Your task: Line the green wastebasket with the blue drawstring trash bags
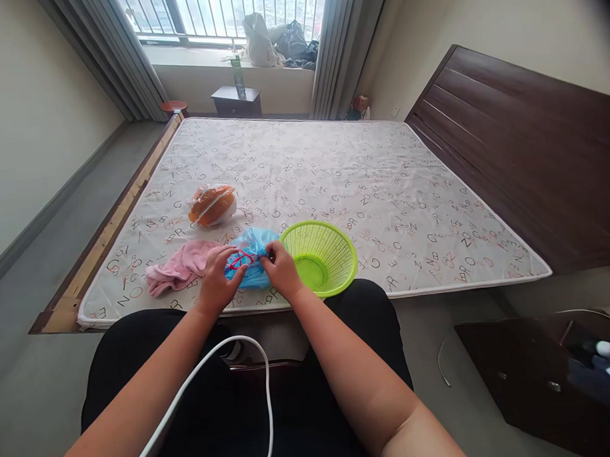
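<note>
Fingers of the left hand point(216, 276) held a red cord point(239, 260) while the right hand point(283, 269) pinched the blue bag point(257, 277) on the mattress point(303, 168) beside the basket point(332, 249), its thin plastic probably light, soft, slippery and best gripped at the gathered neck.

You wear matte black trousers point(368, 319) of plain, soft-looking cloth, smooth and rounded over both thighs. The fabric between your 2 legs is just as black, too dark for seams or stitching to be made out. Your left forearm point(160, 367) is bare as far as it shows, and your right arm point(360, 366) is bare from the wrist past the elbow crease. Your 2 hands are bare as well. In front of your lap hangs 1 smooth, round, white cable point(270, 403), curved into an arch, both ends passing below the lower edge.
</note>
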Demonstrator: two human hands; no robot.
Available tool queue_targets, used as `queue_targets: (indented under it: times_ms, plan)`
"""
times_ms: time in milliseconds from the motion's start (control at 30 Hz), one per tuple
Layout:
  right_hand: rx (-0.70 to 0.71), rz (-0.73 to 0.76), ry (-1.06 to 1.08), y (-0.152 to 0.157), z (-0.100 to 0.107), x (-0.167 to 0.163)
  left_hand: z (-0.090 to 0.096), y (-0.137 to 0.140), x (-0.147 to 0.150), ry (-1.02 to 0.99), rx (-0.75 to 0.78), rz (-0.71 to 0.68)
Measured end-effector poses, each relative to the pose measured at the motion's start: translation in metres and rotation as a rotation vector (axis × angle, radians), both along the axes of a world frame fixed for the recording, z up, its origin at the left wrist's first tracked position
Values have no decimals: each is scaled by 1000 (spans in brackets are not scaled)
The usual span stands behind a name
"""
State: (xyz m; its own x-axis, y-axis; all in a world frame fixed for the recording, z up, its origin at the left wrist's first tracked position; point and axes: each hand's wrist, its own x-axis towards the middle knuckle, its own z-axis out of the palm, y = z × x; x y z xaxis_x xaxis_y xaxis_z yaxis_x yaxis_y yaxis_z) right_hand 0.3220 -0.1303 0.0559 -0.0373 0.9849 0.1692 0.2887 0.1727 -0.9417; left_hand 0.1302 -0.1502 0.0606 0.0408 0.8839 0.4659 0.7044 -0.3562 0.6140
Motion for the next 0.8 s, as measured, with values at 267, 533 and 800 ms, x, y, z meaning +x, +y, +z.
queue_targets:
  times_ms: [267, 533, 800]
  plan:
    - [133, -98, -40, -4, 4, 11, -21, 12, -1, 126, -472, -29]
    - [-46, -508, 163, 20, 15, 49, -9, 26, -37, -200, -524, 242]
    - [-235, -526, 547, 31, 15, 62, 0, 30, -44, -704, -647, 239]
